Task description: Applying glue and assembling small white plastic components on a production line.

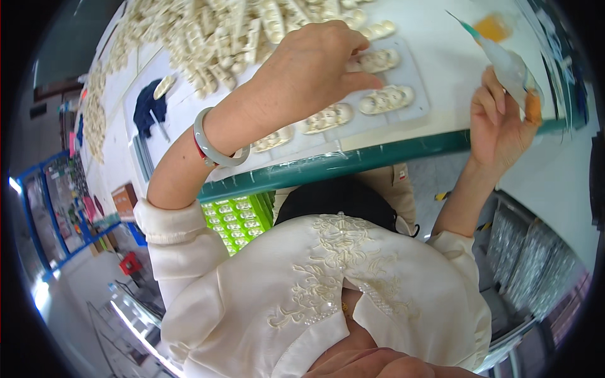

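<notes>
The left hand (312, 63) presses fingers flat on a cream part (376, 60) at the tray's (413, 75) twelve o'clock, while the right hand (498, 120), at three o'clock, grips a glue bottle (507, 63), whose nozzle could drip and smear neighbouring parts if squeezed unaimed.

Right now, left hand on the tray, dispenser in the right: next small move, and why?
Probably bring the dispenser tip down to the tray. The left hand is pressing one cream part, while the right hand holds the dispenser off to the side, tip clear of the parts.
</notes>
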The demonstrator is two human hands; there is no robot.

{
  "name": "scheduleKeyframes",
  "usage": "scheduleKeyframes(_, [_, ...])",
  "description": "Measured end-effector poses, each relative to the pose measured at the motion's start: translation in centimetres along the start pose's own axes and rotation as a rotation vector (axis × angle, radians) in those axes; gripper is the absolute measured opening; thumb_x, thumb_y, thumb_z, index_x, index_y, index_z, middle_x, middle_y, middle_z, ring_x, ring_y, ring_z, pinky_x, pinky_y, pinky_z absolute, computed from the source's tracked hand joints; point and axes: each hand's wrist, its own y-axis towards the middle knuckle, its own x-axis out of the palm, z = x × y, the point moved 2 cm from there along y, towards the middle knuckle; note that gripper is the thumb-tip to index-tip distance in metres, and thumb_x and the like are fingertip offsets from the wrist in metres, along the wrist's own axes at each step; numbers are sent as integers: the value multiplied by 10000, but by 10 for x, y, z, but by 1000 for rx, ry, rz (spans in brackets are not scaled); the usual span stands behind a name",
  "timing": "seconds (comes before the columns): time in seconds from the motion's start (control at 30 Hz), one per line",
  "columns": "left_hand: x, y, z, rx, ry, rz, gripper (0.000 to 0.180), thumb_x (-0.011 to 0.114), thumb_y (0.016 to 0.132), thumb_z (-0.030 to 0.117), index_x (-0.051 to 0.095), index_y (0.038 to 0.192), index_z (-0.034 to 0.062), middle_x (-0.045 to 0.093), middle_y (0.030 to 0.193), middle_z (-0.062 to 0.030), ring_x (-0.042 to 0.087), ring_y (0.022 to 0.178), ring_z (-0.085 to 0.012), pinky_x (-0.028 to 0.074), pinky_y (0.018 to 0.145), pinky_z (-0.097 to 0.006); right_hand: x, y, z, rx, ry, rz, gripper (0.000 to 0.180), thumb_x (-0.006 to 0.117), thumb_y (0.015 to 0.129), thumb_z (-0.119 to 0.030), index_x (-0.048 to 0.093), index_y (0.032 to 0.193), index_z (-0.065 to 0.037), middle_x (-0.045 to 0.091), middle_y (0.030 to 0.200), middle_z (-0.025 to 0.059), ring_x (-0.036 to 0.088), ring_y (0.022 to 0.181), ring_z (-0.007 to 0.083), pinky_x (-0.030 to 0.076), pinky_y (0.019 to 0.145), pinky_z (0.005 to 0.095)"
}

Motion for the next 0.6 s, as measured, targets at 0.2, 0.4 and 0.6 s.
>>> scheduleKeyframes(0.2, [-54, -79, -48, -81, -154, 390, 291, 711, 785, 115, 629, 1027, -25, 660, 973, -94, 621, 878, -158, 497, 789, -267, 6, -1, 16, 34, -202, 58, 694, 706, 770, -389, 420, 1212, 64, 503, 1111, 170, 388, 682, 165, 325, 463, 226])
scheduleKeyframes(0.4, [-79, -166, -140, -180, -433, 855, 203, 648, 843, 53, 634, 1022, -42, 660, 980, -73, 614, 869, -105, 501, 785, -226, 36, -16, 66, 84, -408, -6, 739, 647, 781, -498, 425, 1246, 32, 479, 1163, 217, 555, 861, 230, 483, 472, 254])
scheduleKeyframes(0.6, [-77, -190, -166, -240, -30, 1148, 73, 662, 812, 11, 639, 869, -29, 631, 815, -81, 592, 622, -104, 467, 559, -196, 88, -41, 144, -93, -1127, -337, 564, 763, 705, -333, 488, 1049, 20, 498, 1074, 222, 575, 868, 238, 547, 580, 275])
